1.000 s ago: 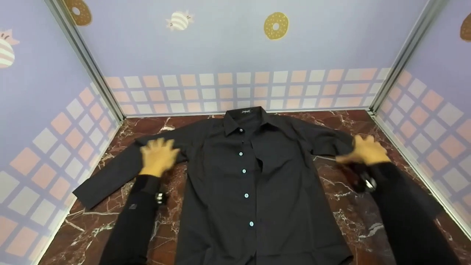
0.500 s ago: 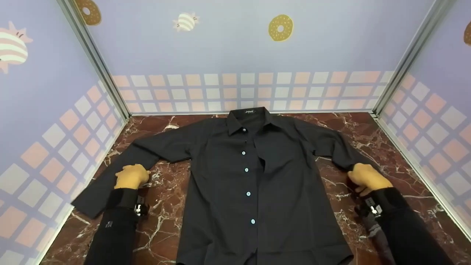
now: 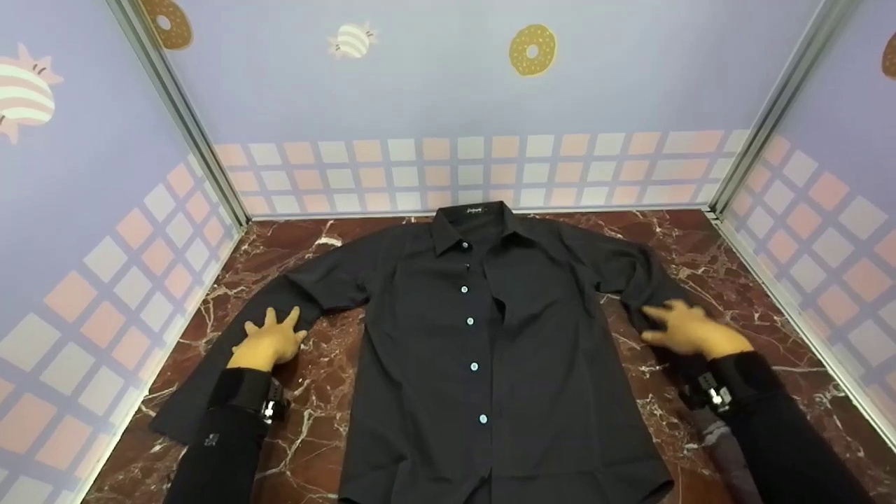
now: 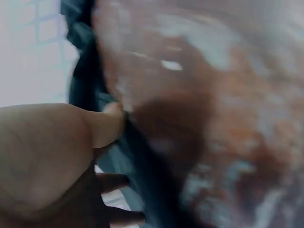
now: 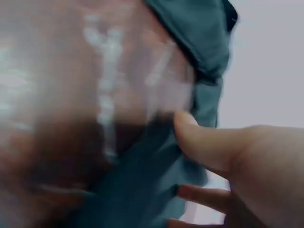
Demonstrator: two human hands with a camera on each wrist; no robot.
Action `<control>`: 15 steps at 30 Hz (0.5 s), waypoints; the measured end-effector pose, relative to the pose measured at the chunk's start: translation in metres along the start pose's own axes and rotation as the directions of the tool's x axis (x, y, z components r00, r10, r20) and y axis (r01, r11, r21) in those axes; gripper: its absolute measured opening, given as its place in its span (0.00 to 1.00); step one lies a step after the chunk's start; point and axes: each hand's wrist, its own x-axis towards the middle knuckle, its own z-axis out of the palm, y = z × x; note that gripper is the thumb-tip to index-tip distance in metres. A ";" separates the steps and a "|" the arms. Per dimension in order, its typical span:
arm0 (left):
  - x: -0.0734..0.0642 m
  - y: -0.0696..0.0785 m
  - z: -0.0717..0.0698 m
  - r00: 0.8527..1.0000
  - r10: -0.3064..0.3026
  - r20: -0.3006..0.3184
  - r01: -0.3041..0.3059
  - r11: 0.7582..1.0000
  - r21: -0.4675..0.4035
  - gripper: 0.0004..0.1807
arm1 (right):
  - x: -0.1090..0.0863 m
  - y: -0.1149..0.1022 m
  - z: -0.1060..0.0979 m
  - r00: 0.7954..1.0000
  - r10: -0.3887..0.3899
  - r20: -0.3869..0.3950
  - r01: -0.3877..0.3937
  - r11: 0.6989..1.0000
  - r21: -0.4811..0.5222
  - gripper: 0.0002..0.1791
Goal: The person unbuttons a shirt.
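Observation:
A black button-up shirt (image 3: 427, 364) lies front up, its collar (image 3: 472, 227) towards the back wall and both sleeves stretched out sideways. My left hand (image 3: 269, 343), fingers spread, rests on the sleeve (image 3: 234, 350) at the left. In the left wrist view the thumb (image 4: 111, 126) lies along that sleeve's edge. Over the other sleeve (image 3: 644, 308), which has a crease near its elbow, is my right hand (image 3: 689, 330), blurred, with its fingers apart. The right wrist view shows the thumb (image 5: 190, 135) against the dark cloth. The right forearm covers part of that sleeve's lower end.
The shirt lies on a red-brown marbled table (image 3: 308, 413). Patterned panels stand at the back (image 3: 434, 91), left (image 3: 91, 210) and right (image 3: 833, 154), meeting at metal corner posts. The shirt's hem runs down to the near edge of view.
Both hands came back along the sleeves from higher up. Their fingers, curled half a second ago, are now spread. The left sleeve's cuff has shifted nearer and inward; the right sleeve bunches more.

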 end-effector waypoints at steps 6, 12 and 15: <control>0.001 -0.020 -0.004 0.995 0.095 0.025 -0.096 0.995 0.011 0.35 | 0.017 0.018 0.022 0.990 0.080 0.116 -0.088 0.994 0.070 0.59; -0.008 -0.040 -0.016 0.981 0.187 0.058 -0.189 0.982 0.018 0.36 | 0.028 0.025 0.023 0.983 0.151 0.105 -0.164 0.979 0.118 0.66; -0.014 -0.038 -0.022 0.976 0.199 0.091 -0.196 0.980 -0.032 0.38 | 0.022 0.016 0.015 0.985 0.140 0.097 -0.151 0.982 0.113 0.65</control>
